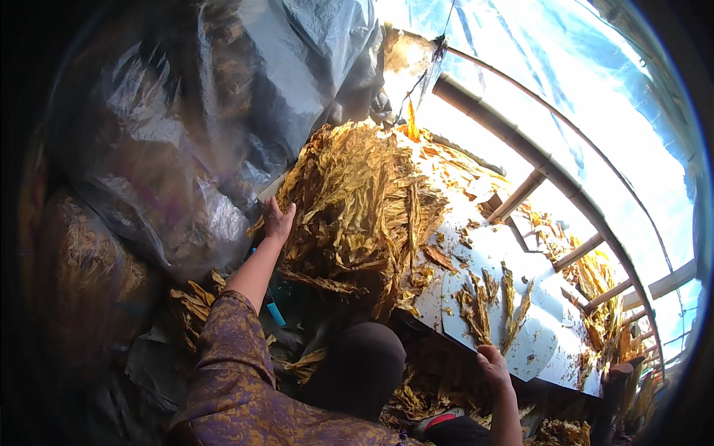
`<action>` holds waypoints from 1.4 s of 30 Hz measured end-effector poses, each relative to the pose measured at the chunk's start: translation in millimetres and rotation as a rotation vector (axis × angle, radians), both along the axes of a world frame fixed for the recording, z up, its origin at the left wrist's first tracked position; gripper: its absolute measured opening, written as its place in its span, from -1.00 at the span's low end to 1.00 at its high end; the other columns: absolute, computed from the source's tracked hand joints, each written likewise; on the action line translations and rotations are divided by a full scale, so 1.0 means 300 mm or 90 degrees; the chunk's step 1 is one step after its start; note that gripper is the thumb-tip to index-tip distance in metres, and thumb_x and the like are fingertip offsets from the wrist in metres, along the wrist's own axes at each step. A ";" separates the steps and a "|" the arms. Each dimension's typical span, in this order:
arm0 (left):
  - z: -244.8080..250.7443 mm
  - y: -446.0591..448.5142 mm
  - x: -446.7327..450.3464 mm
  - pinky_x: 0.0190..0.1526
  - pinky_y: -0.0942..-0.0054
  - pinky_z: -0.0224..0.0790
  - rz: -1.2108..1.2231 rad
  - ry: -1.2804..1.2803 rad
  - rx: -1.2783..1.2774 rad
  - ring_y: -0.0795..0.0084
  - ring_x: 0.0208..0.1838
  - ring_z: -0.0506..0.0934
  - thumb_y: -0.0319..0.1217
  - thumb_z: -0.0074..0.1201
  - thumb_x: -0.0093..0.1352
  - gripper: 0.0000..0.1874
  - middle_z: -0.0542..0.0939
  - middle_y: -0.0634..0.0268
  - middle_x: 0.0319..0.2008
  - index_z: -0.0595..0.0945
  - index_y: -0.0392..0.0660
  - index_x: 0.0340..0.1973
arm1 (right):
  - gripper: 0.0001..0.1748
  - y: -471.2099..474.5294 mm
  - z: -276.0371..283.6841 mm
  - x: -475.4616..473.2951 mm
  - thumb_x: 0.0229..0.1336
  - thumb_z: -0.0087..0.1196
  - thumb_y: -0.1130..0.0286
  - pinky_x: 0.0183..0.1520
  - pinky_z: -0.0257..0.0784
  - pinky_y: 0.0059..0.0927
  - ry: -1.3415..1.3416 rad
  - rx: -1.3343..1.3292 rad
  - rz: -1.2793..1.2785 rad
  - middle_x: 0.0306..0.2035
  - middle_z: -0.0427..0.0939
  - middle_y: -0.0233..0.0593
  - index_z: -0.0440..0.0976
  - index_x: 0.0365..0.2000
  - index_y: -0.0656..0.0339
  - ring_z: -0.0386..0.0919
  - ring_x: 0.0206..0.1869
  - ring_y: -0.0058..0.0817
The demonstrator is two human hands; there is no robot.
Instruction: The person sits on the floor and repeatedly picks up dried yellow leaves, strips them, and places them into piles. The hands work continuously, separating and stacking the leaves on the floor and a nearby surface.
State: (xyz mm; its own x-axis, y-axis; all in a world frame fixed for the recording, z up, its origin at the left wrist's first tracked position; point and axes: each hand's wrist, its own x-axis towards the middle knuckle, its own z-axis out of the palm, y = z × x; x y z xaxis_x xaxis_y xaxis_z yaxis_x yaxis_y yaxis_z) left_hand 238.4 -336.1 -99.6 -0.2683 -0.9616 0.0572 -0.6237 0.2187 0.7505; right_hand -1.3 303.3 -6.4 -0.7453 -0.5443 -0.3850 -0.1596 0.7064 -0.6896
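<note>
A big heap of dried yellow-brown leaves [357, 206], which look like tobacco, lies in front of me. My left hand [279, 218] is at the heap's left edge, fingers spread, beside grey plastic sheeting; it seems to hold nothing. To the right, my right hand [493, 365] pinches the stem end of a dried leaf [477, 309] at the near edge of a pale board [502, 267]. A few more narrow leaves [514, 312] and crumbled leaf bits lie on that board, to the right of the pinched leaf.
Grey plastic sheeting [223, 111] hangs over bulky leaf piles at the left. A bamboo ladder-like frame [558, 178] runs along the right, with more leaves behind it. A blue comb-like object [275, 314] hangs below my left forearm. Loose leaves [418, 396] lie on the ground by my legs.
</note>
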 end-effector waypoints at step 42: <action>-0.022 1.532 -0.871 0.16 0.37 0.24 -0.723 -0.058 0.579 0.28 0.18 0.41 0.06 0.23 0.18 -0.19 0.44 0.11 0.17 0.42 -0.27 0.16 | -0.32 0.403 -0.181 -0.278 -0.06 0.14 0.57 -0.18 0.44 -0.47 -0.064 -0.275 -0.488 -0.16 0.54 -0.24 0.26 0.15 0.21 0.51 -0.22 -0.40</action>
State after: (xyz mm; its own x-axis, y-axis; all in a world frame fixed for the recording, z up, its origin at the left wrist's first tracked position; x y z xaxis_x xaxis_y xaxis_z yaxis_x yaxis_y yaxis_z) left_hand -22.8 123.4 -106.0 -0.8624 0.0725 -0.5010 -0.4939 0.0966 0.8641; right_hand -84.6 424.3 -60.7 -0.9383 -0.0228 -0.3450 0.3266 0.2684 -0.9062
